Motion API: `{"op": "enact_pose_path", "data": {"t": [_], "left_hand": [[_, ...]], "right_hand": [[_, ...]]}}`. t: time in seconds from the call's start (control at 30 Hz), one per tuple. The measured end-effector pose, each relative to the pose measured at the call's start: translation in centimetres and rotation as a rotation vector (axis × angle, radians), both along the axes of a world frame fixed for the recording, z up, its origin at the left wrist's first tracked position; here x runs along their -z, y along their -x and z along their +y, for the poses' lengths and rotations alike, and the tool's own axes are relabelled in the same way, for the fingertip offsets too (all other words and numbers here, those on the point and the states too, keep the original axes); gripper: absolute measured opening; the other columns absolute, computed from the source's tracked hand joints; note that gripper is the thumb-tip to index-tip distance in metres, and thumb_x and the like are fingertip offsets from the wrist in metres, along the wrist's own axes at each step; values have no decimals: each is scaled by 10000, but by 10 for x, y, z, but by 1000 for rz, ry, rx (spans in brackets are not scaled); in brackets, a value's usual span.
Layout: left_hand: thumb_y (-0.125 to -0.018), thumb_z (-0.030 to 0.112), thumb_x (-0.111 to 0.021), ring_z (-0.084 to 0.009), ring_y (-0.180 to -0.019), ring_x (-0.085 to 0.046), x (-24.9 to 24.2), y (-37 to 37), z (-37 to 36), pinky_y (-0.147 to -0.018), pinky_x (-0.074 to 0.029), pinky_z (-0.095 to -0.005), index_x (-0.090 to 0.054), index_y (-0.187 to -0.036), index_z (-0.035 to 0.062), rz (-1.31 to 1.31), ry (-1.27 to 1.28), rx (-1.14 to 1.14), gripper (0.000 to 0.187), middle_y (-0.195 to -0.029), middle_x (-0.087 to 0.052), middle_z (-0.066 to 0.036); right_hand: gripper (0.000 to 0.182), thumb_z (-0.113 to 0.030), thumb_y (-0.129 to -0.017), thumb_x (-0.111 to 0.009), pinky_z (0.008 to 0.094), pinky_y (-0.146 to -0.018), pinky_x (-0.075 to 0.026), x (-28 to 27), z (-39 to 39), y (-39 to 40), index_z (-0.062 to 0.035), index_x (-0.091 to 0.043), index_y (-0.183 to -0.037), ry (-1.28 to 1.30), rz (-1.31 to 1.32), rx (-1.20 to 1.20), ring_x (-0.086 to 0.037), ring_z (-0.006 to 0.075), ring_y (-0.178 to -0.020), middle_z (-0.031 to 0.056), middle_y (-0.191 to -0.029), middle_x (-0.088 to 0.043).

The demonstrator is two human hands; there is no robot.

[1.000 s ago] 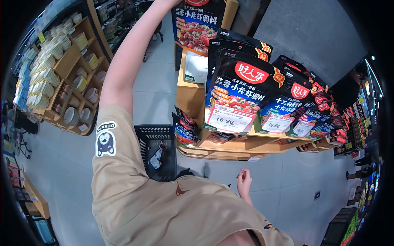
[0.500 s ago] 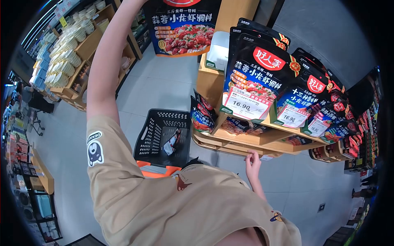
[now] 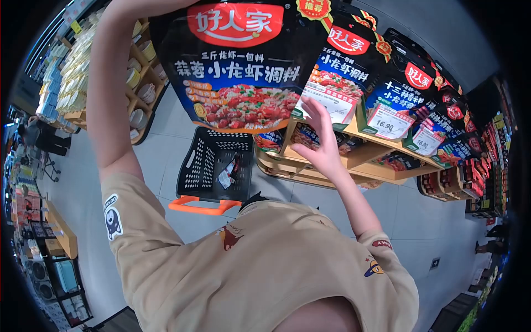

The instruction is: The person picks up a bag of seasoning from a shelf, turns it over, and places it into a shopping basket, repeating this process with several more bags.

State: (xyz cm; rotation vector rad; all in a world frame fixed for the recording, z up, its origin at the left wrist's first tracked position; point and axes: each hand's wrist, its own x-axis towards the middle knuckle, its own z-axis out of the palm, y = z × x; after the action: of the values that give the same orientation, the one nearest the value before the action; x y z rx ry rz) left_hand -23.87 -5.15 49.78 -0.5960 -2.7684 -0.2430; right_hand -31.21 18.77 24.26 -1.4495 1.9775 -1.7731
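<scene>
A black-and-red pouch of crayfish seasoning (image 3: 243, 72) hangs upright in front of me, its top running out of view. My left hand (image 3: 152, 5) is closed on the pouch's upper left corner, the fingers mostly cut off by the frame's top edge. Beside the pouch's lower right edge, my right hand (image 3: 321, 141) is raised with thumb and fingers apart, holding nothing. Below the pouch, a black shopping basket (image 3: 191, 180) with an orange handle (image 3: 204, 207) stands on the floor. A small packet (image 3: 227, 172) lies in it.
A wooden shelf (image 3: 381, 166) on the right carries rows of similar pouches (image 3: 345, 61) behind price cards (image 3: 390, 122). Stacked bowls (image 3: 77, 72) fill a rack at the far left. Another person (image 3: 47, 135) stands at the left edge.
The pouch has come closer and lower, now overlapping the basket's far rim. My right hand has risen from beside the lower shelf to the pouch's right edge, its fingers spreading.
</scene>
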Motion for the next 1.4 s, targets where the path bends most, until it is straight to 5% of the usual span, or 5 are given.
{"op": "enact_pose_path", "data": {"t": [0.33,0.9,1.07,1.17,1.4], "left_hand": [[-773,93,-543,-75,-693,-519,64,29,9,-660,-418,-223,-591,-868,-39,-321,-413,-154,170,-739,-609,-49],[-773,136,-558,-99,-718,-549,142,49,-16,-685,-437,-241,-585,-902,-30,-445,-556,-217,211,-789,-613,-71],[-761,69,-560,-118,-666,-555,151,21,13,-657,-454,-253,-549,-929,-4,-212,-556,-332,183,-696,-568,-72],[-771,59,-531,-175,-1006,-507,179,2,20,-910,-367,-323,-487,-1099,39,62,-616,-351,331,-1010,-547,-93],[-844,73,-458,-219,-1096,-429,282,-42,48,-935,-328,-333,-354,-1214,17,324,-1312,-539,388,-1177,-430,-153]], "right_hand": [[391,-70,-693,-674,254,-762,-452,5,-1,-14,12,-505,-1036,47,-702,-364,-549,89,-840,59,-959,-590],[386,-80,-708,-669,254,-760,-452,31,15,-22,2,-505,-1048,21,-740,-310,-552,87,-854,46,-967,-593],[450,-149,-675,-700,270,-804,-428,39,27,-24,-9,-514,-1060,-149,-696,-260,-541,109,-900,46,-994,-589],[419,-112,-703,-675,270,-808,-430,49,33,-27,-5,-504,-1070,-38,-808,-337,-537,108,-905,56,-1018,-577],[444,-103,-691,-691,262,-805,-434,58,50,-28,-15,-493,-1079,-93,-873,-235,-539,85,-889,52,-980,-594]]}}
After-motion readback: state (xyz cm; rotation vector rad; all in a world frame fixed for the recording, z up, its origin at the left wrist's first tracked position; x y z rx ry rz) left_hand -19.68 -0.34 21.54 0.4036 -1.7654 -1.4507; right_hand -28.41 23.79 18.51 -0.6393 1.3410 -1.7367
